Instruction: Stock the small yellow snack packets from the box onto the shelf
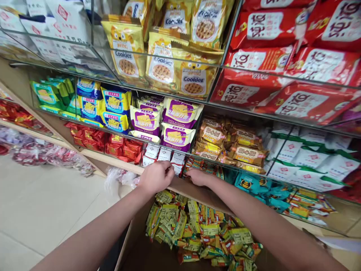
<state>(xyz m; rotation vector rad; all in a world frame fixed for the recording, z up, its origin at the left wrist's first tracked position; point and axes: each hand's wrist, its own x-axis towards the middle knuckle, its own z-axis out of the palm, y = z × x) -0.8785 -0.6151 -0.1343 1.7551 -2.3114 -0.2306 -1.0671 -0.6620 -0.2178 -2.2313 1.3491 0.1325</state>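
Note:
An opened cardboard box (203, 194) stands against the shelf below me, with many small yellow and orange snack packets (197, 226) inside. My left hand (158, 176) is closed at the far left corner of the box, its thumb against the raised flap; the fingertips are hidden. Just beyond it are small white packets (164, 154) in a low shelf bin. My right hand (198, 177) reaches over the flap with curled fingers, beside a bin of small orange and teal packets (203, 165). Whatever those fingers hold is too small or hidden to make out.
Clear-fronted shelf bins hold yellow cookie bags (126, 49), red biscuit packs (254, 56), purple soda biscuits (178, 137), brown packs (211, 135) and teal packets (248, 182). Plastic-wrapped goods (53, 156) lie low on the left, by the tiled floor (42, 210).

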